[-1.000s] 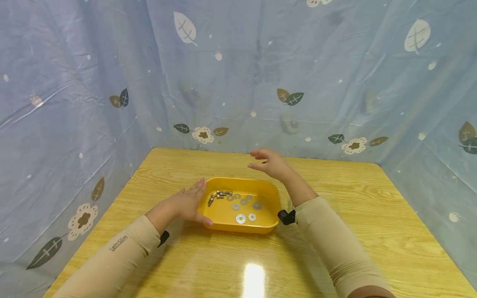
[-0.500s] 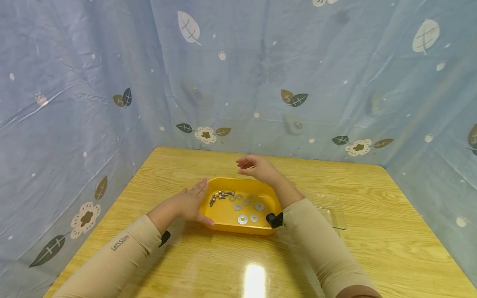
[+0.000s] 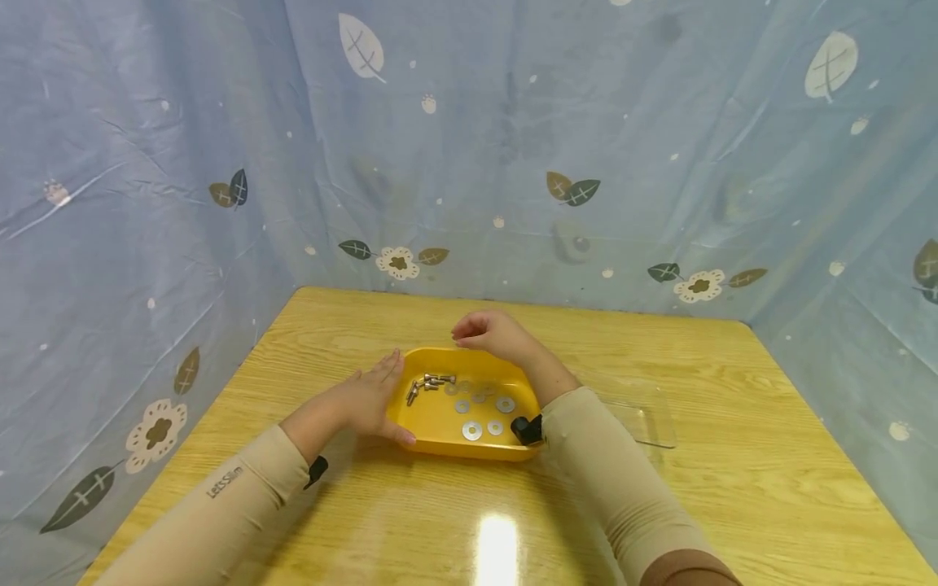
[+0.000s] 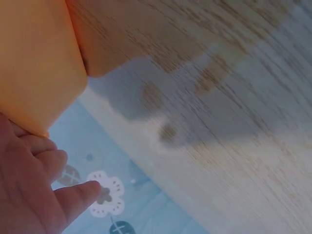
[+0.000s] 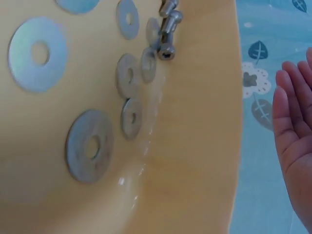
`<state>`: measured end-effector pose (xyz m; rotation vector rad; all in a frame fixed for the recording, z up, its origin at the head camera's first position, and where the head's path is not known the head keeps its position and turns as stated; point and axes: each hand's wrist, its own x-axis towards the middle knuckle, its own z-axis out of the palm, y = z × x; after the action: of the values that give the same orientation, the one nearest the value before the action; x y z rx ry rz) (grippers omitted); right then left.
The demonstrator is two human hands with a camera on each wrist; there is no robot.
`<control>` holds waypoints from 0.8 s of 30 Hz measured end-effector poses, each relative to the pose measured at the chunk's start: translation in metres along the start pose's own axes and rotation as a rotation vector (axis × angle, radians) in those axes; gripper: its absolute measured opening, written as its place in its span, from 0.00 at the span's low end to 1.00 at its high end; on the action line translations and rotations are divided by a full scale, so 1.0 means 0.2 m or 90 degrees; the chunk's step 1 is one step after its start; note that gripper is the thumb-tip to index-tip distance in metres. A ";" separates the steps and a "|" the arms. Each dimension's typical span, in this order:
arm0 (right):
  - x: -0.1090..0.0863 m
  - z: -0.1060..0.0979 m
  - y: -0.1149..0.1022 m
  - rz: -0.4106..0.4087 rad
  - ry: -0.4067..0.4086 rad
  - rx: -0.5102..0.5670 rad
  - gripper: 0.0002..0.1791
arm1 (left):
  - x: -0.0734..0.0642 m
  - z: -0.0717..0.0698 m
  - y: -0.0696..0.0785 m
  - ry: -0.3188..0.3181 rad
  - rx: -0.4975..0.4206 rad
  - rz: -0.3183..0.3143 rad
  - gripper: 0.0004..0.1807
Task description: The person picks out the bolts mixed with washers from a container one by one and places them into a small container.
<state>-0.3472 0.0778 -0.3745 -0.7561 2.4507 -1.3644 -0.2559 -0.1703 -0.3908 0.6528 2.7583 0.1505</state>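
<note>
A yellow tray (image 3: pixel 425 446) sits on the wooden table with several metal washers (image 3: pixel 472 430) and a small group of socket-head bolts (image 3: pixel 430 382) at its left end. My left hand (image 3: pixel 364 399) lies against the tray's left end, fingers stretched toward the back corner and thumb near the front rim. In the left wrist view, the fingers (image 4: pixel 44 152) meet the tray's rim. Over the back rim hovers my right hand (image 3: pixel 495 335), fingers loosely bent, with nothing visible in it. The right wrist view shows its palm (image 5: pixel 297 146) beyond the tray wall.
A clear plastic tray or lid (image 3: pixel 648 419) lies right of the yellow tray, partly hidden by the right sleeve (image 3: pixel 615 472). Blue patterned curtain (image 3: pixel 469 163) surrounds the table (image 3: pixel 733 456) at the back and sides.
My right hand has moved left and slightly down along the tray's back rim, its fingers bending more. More of the clear plastic piece now shows. The left hand keeps its place.
</note>
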 end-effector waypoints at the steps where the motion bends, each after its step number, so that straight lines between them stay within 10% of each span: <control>1: 0.00 0.00 0.00 0.003 0.000 -0.001 0.11 | 0.00 0.00 0.00 0.000 0.000 -0.001 0.74; 24: 0.00 0.10 0.10 0.011 -0.093 -0.081 0.14 | 0.00 0.01 0.00 0.010 -0.001 0.006 0.75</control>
<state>-0.3453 0.0712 -0.4027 -0.8307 2.4401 -1.1141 -0.2549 -0.1702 -0.3924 0.6679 2.7701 0.1596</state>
